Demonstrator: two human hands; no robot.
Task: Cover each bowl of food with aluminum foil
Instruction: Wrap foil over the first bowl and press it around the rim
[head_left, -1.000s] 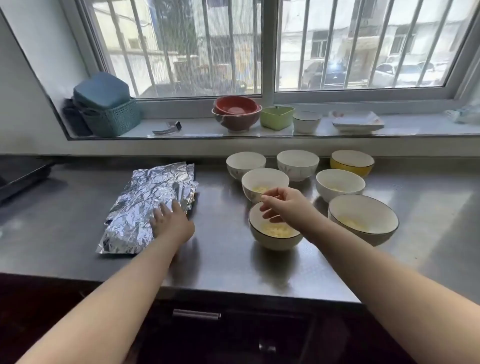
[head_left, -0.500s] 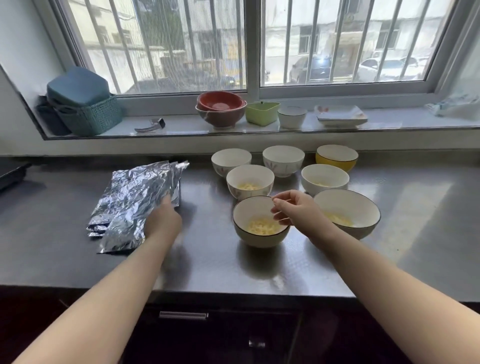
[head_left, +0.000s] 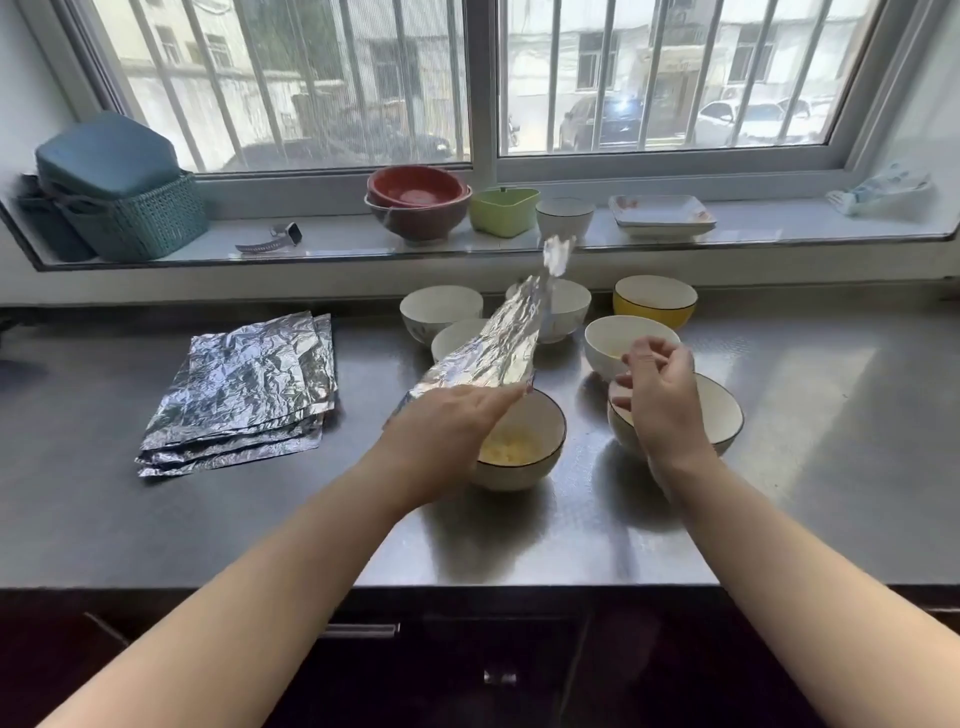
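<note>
A: Left hand (head_left: 447, 415)?
B: Pinching one crinkled silver foil sheet (head_left: 493, 353) by its near edge, held above the white dark-rimmed bowl of yellow food (head_left: 524, 441).
A: Right hand (head_left: 657, 384)?
B: Fingers loosely curled, holding nothing, over the larger white bowl (head_left: 722, 415).
A: Remaining foil?
B: Stacked foil sheets (head_left: 244, 395) lie left on the steel counter (head_left: 810, 467).

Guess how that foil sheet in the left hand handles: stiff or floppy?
Probably floppy and very light: the foil sheet is held by one edge in the left hand and its far end flaps up. The creased foil stack suggests it crumples easily and keeps folds.
</note>
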